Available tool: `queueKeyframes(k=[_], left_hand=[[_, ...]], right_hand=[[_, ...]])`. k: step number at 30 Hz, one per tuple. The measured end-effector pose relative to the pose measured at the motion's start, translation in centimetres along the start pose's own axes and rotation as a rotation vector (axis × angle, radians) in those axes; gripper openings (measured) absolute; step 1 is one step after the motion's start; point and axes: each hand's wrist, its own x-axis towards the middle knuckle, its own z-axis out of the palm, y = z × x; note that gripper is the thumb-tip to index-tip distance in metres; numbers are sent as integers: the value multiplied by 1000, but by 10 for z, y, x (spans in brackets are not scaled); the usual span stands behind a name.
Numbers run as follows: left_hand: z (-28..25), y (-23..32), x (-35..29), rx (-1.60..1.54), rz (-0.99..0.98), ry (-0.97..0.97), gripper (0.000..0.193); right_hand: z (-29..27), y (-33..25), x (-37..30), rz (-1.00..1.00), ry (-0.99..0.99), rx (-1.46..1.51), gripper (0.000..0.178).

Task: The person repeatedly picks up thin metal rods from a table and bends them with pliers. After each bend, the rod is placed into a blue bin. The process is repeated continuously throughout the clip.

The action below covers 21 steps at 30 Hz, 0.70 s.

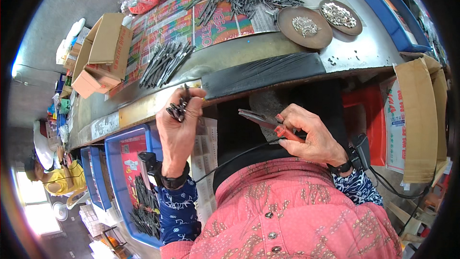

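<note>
My left hand (178, 129) is closed around a small bundle of dark metal rods (178, 107), held just below the front edge of the metal workbench (249, 50). My right hand (309, 134) grips a pair of red-handled pliers (268, 123), jaws pointing left toward the bundle and about a hand's width from it. A black padded strip (263, 73) lies on the bench edge above both hands.
Piles of dark rods (165, 62) lie on printed paper on the bench. Two brown dishes (305, 28) hold small silvery parts. An open cardboard box (103, 50) stands at left. A blue crate (136, 182) with more rods sits below left. Another person (57, 175) is far left.
</note>
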Motion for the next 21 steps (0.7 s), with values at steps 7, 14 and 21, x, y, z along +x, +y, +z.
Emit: queueKeyframes(k=[7,14,21], left_hand=[[-19,-14,48,-111,-35,71,21],[-27,-40,86,225,81,145,13],[-21,-54,100,793,320,180,17]], right_hand=[[4,4,4,-51,69,-18,15],[2,12,4,-33,99,-37,16],[4,22,4,-23,65,-16,17]])
